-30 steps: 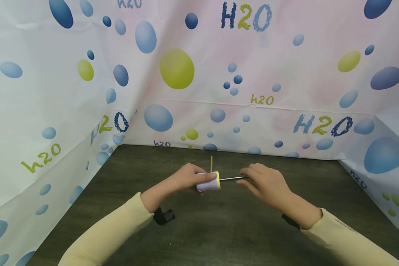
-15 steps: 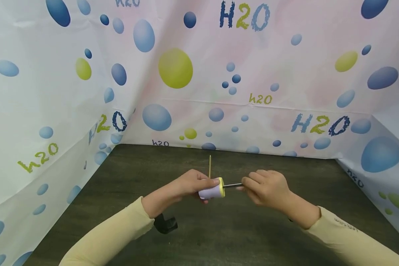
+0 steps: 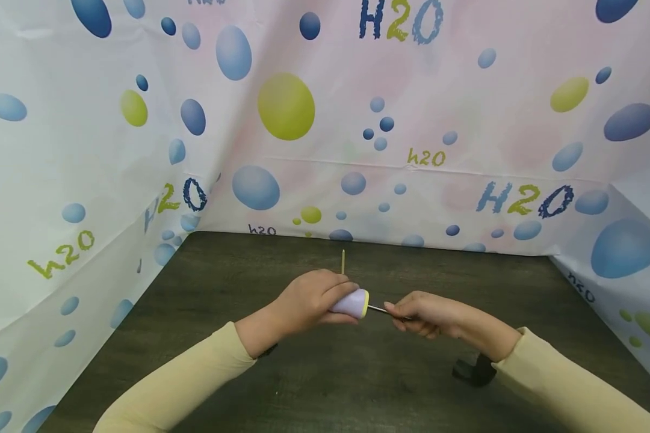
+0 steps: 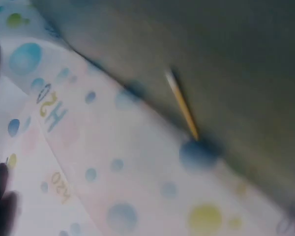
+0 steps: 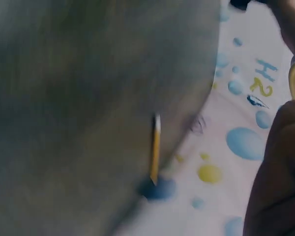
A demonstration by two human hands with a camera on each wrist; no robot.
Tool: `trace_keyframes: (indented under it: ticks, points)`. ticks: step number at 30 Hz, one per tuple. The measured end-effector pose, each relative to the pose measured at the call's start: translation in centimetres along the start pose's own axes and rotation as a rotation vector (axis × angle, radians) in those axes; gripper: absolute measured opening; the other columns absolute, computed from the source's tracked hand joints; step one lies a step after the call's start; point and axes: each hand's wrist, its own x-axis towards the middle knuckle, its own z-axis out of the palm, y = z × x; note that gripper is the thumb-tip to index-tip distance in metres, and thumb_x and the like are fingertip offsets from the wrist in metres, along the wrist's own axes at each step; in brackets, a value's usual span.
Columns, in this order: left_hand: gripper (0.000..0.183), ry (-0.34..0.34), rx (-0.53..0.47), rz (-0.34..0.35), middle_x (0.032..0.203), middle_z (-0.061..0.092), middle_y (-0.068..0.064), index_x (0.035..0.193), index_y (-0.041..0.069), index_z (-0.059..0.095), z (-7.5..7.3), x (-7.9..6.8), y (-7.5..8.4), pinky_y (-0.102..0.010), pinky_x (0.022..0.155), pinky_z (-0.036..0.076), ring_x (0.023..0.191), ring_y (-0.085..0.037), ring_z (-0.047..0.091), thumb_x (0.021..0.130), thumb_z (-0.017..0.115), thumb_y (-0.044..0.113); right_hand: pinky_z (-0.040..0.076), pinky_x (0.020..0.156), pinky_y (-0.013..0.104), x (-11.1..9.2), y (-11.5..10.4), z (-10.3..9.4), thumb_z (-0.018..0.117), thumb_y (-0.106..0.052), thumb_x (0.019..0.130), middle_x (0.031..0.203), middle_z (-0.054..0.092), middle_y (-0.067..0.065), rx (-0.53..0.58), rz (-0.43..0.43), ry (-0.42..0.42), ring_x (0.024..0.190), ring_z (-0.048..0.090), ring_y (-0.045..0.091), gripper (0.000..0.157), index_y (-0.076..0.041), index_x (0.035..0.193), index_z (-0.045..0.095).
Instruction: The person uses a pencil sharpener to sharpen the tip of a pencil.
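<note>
Left hand (image 3: 310, 302) grips a lilac cylinder (image 3: 349, 304), long axis crosswise, yellow rim (image 3: 365, 304) rightward; right hand (image 3: 436, 314) pinches a thin metal rod (image 3: 378, 309); dark tabletop (image 3: 336, 379) edge beyond.

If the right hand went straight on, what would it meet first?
Probably the yellow-rimmed lavender cylinder in the left hand; the thin rod in the right hand points there, though depth is unclear.

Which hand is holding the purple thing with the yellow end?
The left hand: it grips the lilac cylinder with the yellow rim. The right hand instead pinches a thin silvery rod.
</note>
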Motion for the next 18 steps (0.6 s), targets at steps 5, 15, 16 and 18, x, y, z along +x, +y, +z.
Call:
trace_keyframes:
  ticks: [5, 15, 16, 18]
  points:
    - [0.049, -0.213, -0.255, -0.395, 0.101, 0.078, -0.004, 0.115, 0.008, 0.074, -0.4, -0.3, 0.2, -0.022, 0.067, 0.055, 0.082, -0.014, 0.071, 0.079, 0.088, 0.039, 0.041, 0.056, 0.023, -0.1, -0.2, 1.0, 0.057, -0.030, 0.106, 0.078, 0.064, -0.004, -0.459, -0.260, 0.338, 0.061, 0.044, 0.000, 0.032, -0.002, 0.105, 0.072]
    - [0.044, -0.282, -0.476, -0.648, 0.104, 0.078, -0.011, 0.116, 0.005, 0.074, -1.1, 0.1, -0.4, -0.018, 0.065, 0.049, 0.079, -0.016, 0.068, 0.082, 0.087, 0.029, 0.046, 0.063, 0.023, -1.4, -0.9, 1.6, 0.061, -0.024, 0.103, 0.095, 0.076, 0.000, -0.752, -0.312, 0.554, 0.069, 0.053, -0.005, 0.023, -0.008, 0.113, 0.074]
    - [0.044, -0.282, -0.479, -0.651, 0.105, 0.078, -0.011, 0.116, 0.005, 0.074, -1.1, 0.1, -0.4, -0.018, 0.065, 0.049, 0.079, -0.016, 0.068, 0.081, 0.087, 0.029, 0.046, 0.063, 0.023, -1.5, -0.9, 1.5, 0.061, -0.023, 0.103, 0.095, 0.076, 0.000, -0.749, -0.309, 0.550, 0.068, 0.052, -0.005, 0.023, -0.007, 0.114, 0.074]
    - [0.044, -0.282, -0.485, -0.648, 0.106, 0.078, -0.011, 0.117, 0.005, 0.074, -1.2, 0.0, -0.5, -0.018, 0.065, 0.049, 0.080, -0.017, 0.068, 0.081, 0.087, 0.028, 0.045, 0.062, 0.023, -1.7, -0.9, 1.4, 0.061, -0.022, 0.103, 0.094, 0.076, 0.000, -0.742, -0.301, 0.547, 0.067, 0.050, -0.004, 0.023, -0.007, 0.114, 0.074]
